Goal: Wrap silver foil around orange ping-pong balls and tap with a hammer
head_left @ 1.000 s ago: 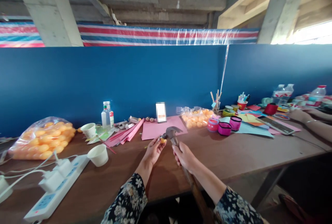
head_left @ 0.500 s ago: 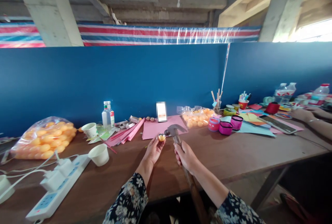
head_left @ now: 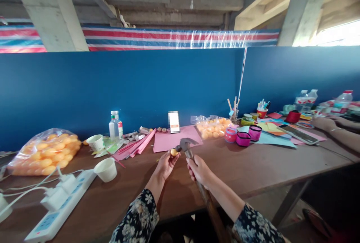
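The left hand (head_left: 165,167) is pinching a small ball (head_left: 173,152) while the right hand (head_left: 199,170) is gripping a hammer (head_left: 190,150) above the table's near edge (head_left: 180,198).

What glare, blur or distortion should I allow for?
Head view: daylight blows out the upper right, glare streaks the red-blue striped plastic sheet, pixelation masks the small white upright object, shadow darkens below the brown table, and the small yellowish round object looks soft.

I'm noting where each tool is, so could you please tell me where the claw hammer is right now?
In the head view, the claw hammer is in the right hand, its head beside the orange ball in the left hand.
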### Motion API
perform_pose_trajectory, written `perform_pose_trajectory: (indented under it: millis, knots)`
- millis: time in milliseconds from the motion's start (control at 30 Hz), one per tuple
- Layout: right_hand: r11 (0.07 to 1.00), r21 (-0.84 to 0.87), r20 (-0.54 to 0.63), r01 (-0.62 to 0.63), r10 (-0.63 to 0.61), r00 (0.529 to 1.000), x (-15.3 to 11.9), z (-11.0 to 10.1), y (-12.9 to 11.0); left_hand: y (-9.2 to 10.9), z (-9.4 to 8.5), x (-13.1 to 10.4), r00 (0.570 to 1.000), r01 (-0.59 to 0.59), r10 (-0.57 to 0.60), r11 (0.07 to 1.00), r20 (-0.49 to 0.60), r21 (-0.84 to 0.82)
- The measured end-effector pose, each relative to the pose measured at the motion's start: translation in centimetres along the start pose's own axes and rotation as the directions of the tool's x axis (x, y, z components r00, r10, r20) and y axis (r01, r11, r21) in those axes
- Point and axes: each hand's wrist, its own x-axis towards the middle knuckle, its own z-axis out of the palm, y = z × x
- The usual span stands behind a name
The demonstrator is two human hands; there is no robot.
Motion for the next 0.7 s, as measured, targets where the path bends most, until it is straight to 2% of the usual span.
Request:
perform_pose_trajectory:
  millis: [200,300,433,500,567,633,700]
  knots:
    - [0.998,-0.045,-0.013,0.042,-0.043,0.999,-0.1,-0.3,0.1,-0.1,0.1,0.1,0.998,0.026,-0.026,1.0,-0.065,0.007]
    - [0.995,-0.1,0.006,0.022,-0.021,1.0,0.1,-0.6,0.4,0.0,0.3,-0.1,0.997,0.071,-0.07,0.997,-0.03,0.034]
    - [0.95,-0.303,0.046,0.079,-0.068,0.997,0.9,-3.2,0.1,0.1,0.2,-0.1,0.997,0.077,-0.076,0.997,-0.031,0.02]
    - [0.855,-0.499,0.036,0.142,-0.143,0.989,1.0,-5.3,-0.1,0.1,0.2,0.0,0.997,0.059,-0.059,0.998,-0.058,0.001]
    - [0.682,-0.708,0.019,0.183,-0.241,0.97,0.9,-7.5,-0.1,0.1,0.2,0.1,0.995,0.061,-0.06,0.998,-0.077,0.009]
    - [0.505,-0.85,0.003,0.149,-0.279,0.96,0.5,-9.4,0.3,0.1,0.3,0.1,0.994,0.042,-0.042,0.999,-0.105,0.0]
    - [0.378,-0.922,-0.021,0.081,-0.259,0.966,0.1,-10.9,0.7,0.1,0.4,0.0,0.995,0.017,-0.018,1.0,-0.101,-0.01]
